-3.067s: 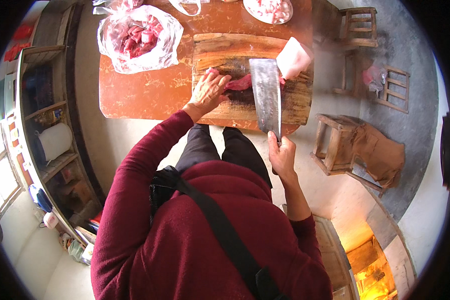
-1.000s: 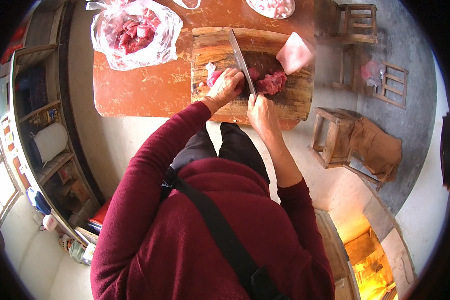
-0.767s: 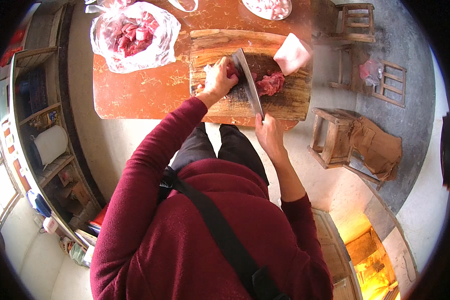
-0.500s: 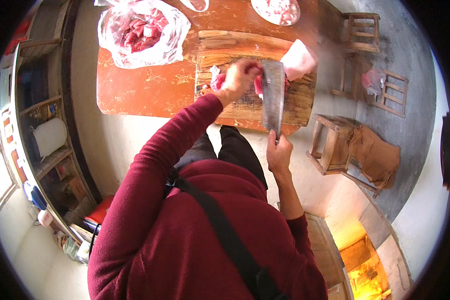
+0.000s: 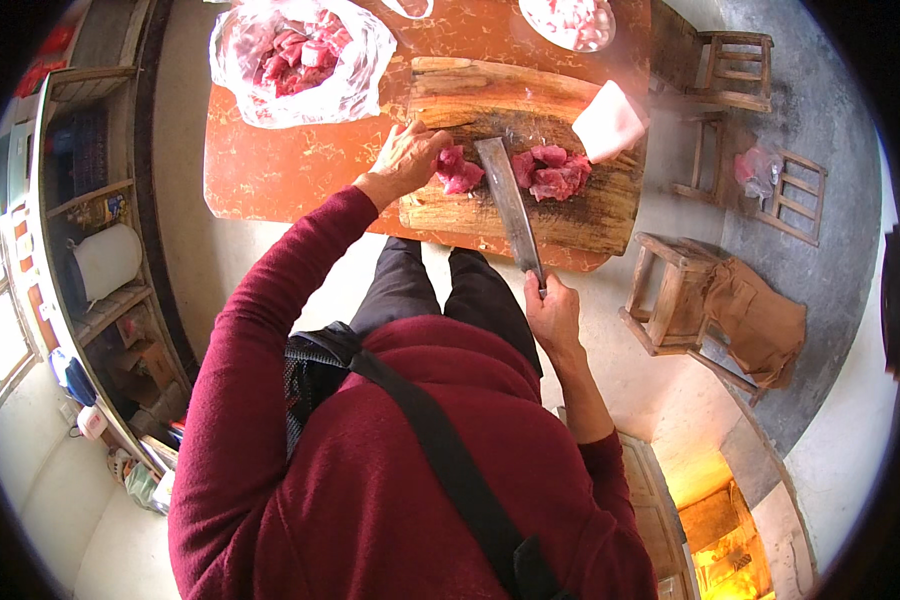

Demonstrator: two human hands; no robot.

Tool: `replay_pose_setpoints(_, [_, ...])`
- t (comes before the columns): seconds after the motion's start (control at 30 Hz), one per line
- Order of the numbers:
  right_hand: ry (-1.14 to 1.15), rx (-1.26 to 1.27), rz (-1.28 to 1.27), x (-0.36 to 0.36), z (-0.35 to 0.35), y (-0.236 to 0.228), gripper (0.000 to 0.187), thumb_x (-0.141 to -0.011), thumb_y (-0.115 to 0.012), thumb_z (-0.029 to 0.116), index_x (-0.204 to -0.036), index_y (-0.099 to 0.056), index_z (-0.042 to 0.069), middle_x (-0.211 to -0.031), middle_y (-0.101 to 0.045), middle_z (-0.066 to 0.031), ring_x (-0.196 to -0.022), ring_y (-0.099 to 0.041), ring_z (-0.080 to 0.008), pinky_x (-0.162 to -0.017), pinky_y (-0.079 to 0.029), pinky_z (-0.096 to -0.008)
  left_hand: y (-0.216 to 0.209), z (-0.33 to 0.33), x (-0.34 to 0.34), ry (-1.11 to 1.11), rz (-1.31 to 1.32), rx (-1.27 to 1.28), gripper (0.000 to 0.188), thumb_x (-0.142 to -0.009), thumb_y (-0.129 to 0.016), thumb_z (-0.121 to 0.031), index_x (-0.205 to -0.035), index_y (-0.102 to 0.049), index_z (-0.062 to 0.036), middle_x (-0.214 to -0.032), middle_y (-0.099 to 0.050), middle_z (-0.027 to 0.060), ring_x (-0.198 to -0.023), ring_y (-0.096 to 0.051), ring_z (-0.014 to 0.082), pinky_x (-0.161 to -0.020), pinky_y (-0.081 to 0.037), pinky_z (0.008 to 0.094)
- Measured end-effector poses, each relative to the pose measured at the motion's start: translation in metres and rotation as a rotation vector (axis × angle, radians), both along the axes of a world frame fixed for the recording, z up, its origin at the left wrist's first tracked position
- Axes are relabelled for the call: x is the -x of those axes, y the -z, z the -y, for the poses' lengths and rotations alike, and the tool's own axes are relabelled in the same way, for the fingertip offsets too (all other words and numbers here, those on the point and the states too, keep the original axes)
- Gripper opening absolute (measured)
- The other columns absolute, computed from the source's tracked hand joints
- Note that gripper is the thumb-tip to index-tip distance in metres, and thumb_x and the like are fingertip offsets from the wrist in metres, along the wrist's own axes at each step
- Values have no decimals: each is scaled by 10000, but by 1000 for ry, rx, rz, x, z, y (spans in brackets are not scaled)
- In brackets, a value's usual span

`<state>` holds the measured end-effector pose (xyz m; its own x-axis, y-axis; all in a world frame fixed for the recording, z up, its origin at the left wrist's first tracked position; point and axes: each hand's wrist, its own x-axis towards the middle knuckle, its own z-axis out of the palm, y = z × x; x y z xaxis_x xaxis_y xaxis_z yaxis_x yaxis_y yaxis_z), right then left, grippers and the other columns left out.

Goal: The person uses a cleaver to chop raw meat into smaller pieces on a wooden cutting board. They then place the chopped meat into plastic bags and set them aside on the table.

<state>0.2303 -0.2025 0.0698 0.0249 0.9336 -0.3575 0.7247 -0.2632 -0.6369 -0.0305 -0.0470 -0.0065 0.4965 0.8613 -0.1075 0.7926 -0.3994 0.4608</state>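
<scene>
My right hand (image 5: pixel 553 312) is wrapped round the handle of a cleaver (image 5: pixel 510 200), whose broad grey blade lies slantwise over the wooden cutting board (image 5: pixel 460 95). Left of the blade is a piece of raw red meat (image 5: pixel 460 170). The fingers of my left hand (image 5: pixel 408 158) are bent and closed at this piece's left end; the fingertips are partly hidden. Several cut chunks of red meat (image 5: pixel 555 172) sit together to the right of the blade. At the board's right edge lies a pale block of fat or skin (image 5: pixel 610 122).
The board rests on a reddish-brown table (image 5: pixel 290 180). A clear plastic bag (image 5: pixel 365 95) of meat pieces stands at the back left, a white bowl (image 5: pixel 570 45) of pale pieces at the back right. Wooden stools (image 5: pixel 660 300) are to the right, shelves (image 5: pixel 100 330) to the left.
The cleaver has swung leftward and tilted, now between two portions of meat. My left hand has drawn back left from beside the blade. More red chunks show right of the blade.
</scene>
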Motion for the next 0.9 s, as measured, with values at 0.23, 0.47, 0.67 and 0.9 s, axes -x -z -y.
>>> replay_pose_setpoints(0.23, [39,-30,-26,-1,-2,3,296,-868,-544,234,-696,-550,-7,-542,-545,-203,-517,-566,-376,-469,-413,-433,15,-4,-11,-102,219,84,136,-781,-571,-165,-847,-634,-64,-871,-595,59,-892,-537,202,-751,-431,376])
replay_pose_setpoints(0.47, [102,-48,-49,-4,-10,-7,293,-867,-557,217,-690,-548,-16,-536,-538,-187,-477,-552,-339,-458,-403,-404,-4,-24,-17,-384,645,854,253,-955,-408,-261,-870,-537,-61,-747,-584,10,-652,-530,77,-588,-443,226])
replay_pose_setpoints(0.67, [132,-46,-106,2,-5,-7,274,-870,-553,212,-731,-565,-24,-548,-554,-183,-479,-565,-314,-460,-416,-388,-20,-34,-22,-570,910,1005,198,-943,-476,-215,-973,-557,-36,-814,-575,9,-666,-524,80,-612,-465,227])
replay_pose_setpoints(0.9, [223,5,-182,3,-4,-11,253,-877,-558,203,-777,-576,-29,-546,-556,-166,-468,-568,-267,-452,-419,-350,-58,-71,-42,-269,1079,844,266,-913,-533,-161,-1116,-530,10,-1040,-610,100,-873,-592,113,-747,-492,244])
